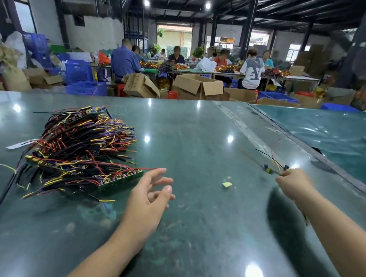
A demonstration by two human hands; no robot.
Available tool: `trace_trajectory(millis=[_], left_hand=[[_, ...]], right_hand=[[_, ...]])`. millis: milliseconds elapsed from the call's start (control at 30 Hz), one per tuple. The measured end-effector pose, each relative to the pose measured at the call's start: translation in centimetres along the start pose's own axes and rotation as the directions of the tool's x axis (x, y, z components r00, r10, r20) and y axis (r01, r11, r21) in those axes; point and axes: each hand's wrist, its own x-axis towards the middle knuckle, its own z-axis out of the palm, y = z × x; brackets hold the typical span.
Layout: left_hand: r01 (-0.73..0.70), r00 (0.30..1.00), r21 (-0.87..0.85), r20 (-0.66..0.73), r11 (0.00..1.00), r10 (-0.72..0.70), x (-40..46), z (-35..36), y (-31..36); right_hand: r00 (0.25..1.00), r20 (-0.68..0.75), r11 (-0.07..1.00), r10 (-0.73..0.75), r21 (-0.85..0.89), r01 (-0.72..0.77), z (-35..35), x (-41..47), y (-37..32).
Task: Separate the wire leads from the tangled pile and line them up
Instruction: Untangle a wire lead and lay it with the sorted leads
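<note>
Ceiling-lamp glare on table (193, 207); edges blurred, warped.

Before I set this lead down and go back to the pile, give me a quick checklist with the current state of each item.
1. Right hand grips the wire lead: ok, fingers pinch its near end.
2. Lead is free of the pile: ok, well apart from it.
3. Left hand is free for the next pull: ok, fingers relaxed, holding nothing, beside the pile's near edge.
4. Drop spot on the table is bare: not ok, a small yellow scrap lies between the hands.
5. A row of lined-up leads exists to match: cannot tell, none visible near the right hand.
</note>
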Motion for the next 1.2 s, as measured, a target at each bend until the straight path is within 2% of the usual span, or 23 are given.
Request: trace_trajectory(millis=[67,200,467,567,667,733,800,933,1033,1100,1200], left_hand=[[0.002,1.0,0.007,-0.003,1.0,-0.002,0.1,0.0,0.0],[0.008,1.0,0.03,-0.002,1.0,-0.008,0.2,0.0,0.0],[0.014,1.0,0.098,-0.004,0.995,-0.013,0.4,-0.2,-0.2],[0.009,1.0,0.14,0.014,0.99,-0.011,0.3,-0.2,-0.3],[-0.067,0.998,0.273,0.004,0.96,0.068,0.4,-0.6,-0.2],[-0.161,0.982,0.47,-0.008,0.868,0.187,0.7,-1.2,-0.1],[-0.189,0.96,0.637,-0.04,0.747,0.277,1.2,-2.1,-0.1],[-0.051,0.97,0.781,-0.111,0.622,0.218,2.1,-3.8,-0.2],[0.002,0.953,0.926,-0.116,0.377,0.279,2.5,-4.8,-0.9],[0.09,0.948,0.973,-0.149,0.211,0.28,2.8,-5.2,-1.2],[0.213,0.954,0.974,-0.224,0.072,0.2,3.3,-5.4,-1.2]], right_hand=[[0.999,-0.049,0.982,0.005,-0.189,-0.014,-0.7,0.5,1.0],[0.992,-0.117,0.935,-0.039,-0.355,-0.005,-1.4,0.5,1.7],[0.973,-0.229,0.895,0.011,-0.432,-0.112,-0.9,-0.9,1.4],[0.964,-0.26,0.876,-0.062,-0.476,-0.072,-0.2,-1.6,1.1],[0.93,-0.306,0.867,-0.203,-0.498,0.026,0.6,-2.7,-0.8],[0.917,-0.277,0.884,-0.289,-0.444,0.145,1.6,-4.0,-2.7],[0.929,-0.186,0.916,-0.32,-0.309,0.254,2.8,-5.8,-4.8],[0.919,0.002,0.917,-0.395,-0.052,0.395,5.7,-9.8,-7.1],[0.885,0.067,0.887,-0.461,0.014,0.461,7.1,-11.8,-6.8],[0.868,0.099,0.874,-0.486,0.044,0.484,7.4,-12.3,-6.2],[0.845,0.133,0.854,-0.518,0.12,0.505,7.5,-12.4,-5.7]])
